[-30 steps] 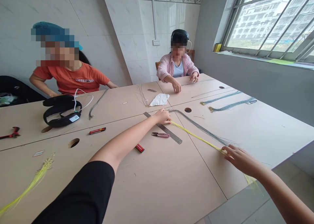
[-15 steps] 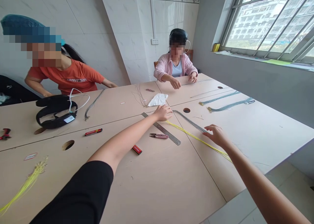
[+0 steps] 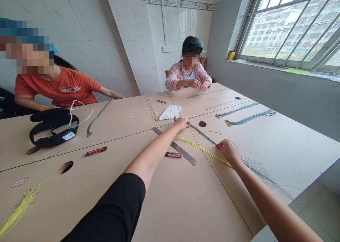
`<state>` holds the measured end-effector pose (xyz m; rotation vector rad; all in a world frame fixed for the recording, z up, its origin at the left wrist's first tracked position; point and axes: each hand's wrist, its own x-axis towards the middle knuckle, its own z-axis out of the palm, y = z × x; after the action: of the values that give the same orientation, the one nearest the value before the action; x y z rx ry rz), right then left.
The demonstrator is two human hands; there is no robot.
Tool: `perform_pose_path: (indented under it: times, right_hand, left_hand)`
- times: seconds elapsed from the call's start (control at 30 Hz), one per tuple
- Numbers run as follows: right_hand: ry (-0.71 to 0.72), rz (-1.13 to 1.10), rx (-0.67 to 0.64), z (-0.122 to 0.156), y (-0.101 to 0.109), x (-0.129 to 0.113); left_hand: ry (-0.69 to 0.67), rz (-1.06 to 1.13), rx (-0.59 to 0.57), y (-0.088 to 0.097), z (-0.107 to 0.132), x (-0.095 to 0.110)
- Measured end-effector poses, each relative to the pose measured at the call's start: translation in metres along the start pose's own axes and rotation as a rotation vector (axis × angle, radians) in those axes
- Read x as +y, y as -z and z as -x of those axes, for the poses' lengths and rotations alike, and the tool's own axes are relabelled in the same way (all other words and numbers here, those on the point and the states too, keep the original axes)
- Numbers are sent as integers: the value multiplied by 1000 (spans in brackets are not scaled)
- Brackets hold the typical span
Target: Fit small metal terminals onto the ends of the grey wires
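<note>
My left hand (image 3: 182, 122) closes on the near end of a bundle of thin grey wires (image 3: 203, 135). My right hand (image 3: 228, 151) grips the same bundle farther along, and its loose strands fan out past my wrist toward the table's right edge. A bundle of yellow wires (image 3: 203, 150) lies on the tabletop just below the grey one, running under my right hand's side. A steel ruler (image 3: 178, 148) lies beneath my left forearm, beside pink-handled thread snips (image 3: 174, 155).
A co-worker in an orange shirt (image 3: 54, 88) sits at the left, behind a black head strap (image 3: 53, 136). Another person in a pink shirt (image 3: 186, 75) works across the table. There are a red utility knife (image 3: 96, 150), white tissue (image 3: 170, 112), several wire bundles, and table holes.
My right hand has come down onto the grey bundle and drawn its strands out to the right. My left hand has shifted slightly right. The view has turned slightly.
</note>
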<state>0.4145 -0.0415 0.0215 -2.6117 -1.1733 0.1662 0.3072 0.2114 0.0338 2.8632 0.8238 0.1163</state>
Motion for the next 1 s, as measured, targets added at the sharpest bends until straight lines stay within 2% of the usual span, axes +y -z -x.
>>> perform_pose_path:
  times: [0.17,0.37,0.8,0.9,1.0]
  right_hand:
    - [38,111,-9,4,-6,-4]
    - [91,169,-26,1,-7,-2]
    - [171,47,-56,-25,-1,20]
    - [190,-101,-57,-38,-2,9]
    - [217,-265,-61,-55,-6,-15]
  left_hand:
    - [-10,12,20,-2,-3,-5]
    - [-97,1,41,-6,-4,-6]
    - [-168,-13,35,-3,-1,-11]
    - [-186,-22,36,-3,-2,-11]
    - [-206,-29,37,-2,-2,-11]
